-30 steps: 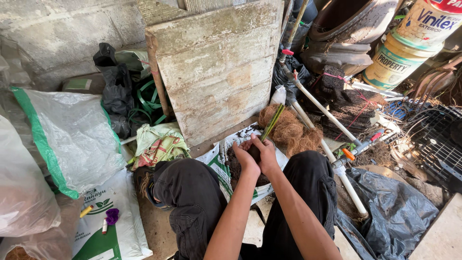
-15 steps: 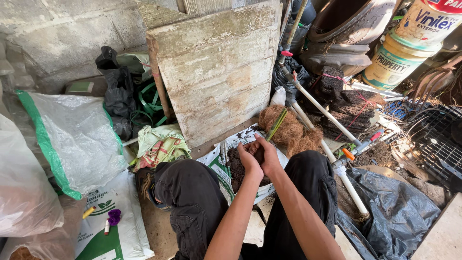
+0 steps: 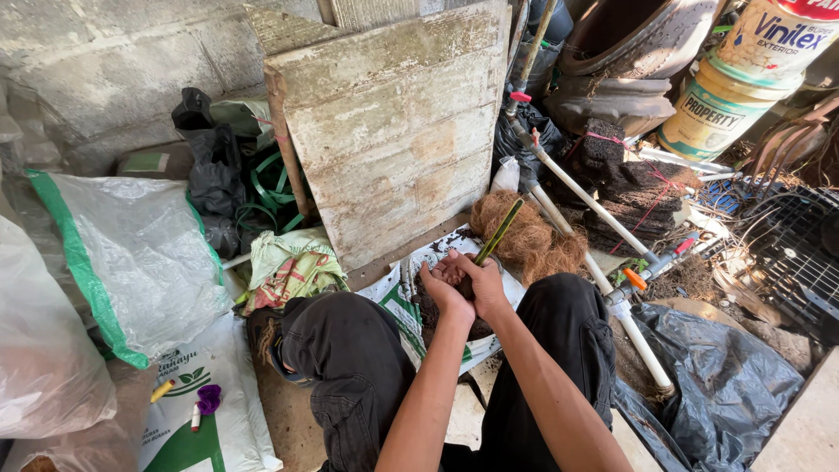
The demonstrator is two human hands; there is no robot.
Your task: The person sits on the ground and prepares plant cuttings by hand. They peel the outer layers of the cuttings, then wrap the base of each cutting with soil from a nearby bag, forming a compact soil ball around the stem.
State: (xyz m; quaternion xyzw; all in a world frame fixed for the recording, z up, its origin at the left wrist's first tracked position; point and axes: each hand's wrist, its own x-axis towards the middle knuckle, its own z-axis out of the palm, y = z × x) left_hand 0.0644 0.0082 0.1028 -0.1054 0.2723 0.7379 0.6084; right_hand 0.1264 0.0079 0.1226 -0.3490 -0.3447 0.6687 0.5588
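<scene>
Nearest us, our two forearms run up between our knees in dark trousers (image 3: 350, 367), and the hands meet over a white sack (image 3: 411, 301) spread on the floor with dark soil (image 3: 433, 319) heaped on it. Our left hand (image 3: 443, 293) and right hand (image 3: 479, 281) press together, fingers curled round a lump of soil at the foot of a green stem (image 3: 498, 232); the stem rises slanting up and to the right from between them. How tightly the fingers close we cannot quite tell, since the hands hide each other, but both seem clasped on the same clump. Just beyond the hands lies a brown wad of coconut fibre (image 3: 524, 236), touching the sack's far edge. To the left lie a crumpled cloth (image 3: 288, 267), a clear bag with a green border (image 3: 131, 253) and, nearer us, a printed sack with a yellow marker (image 3: 162, 391) on it. To the right a white pipe (image 3: 581, 197) runs aslant, with black plastic sheeting (image 3: 725, 385) below it. Further back a weathered board (image 3: 393, 131) leans upright against the wall, a black bag (image 3: 210, 166) to its left and a paint bucket (image 3: 743, 79) far right.
</scene>
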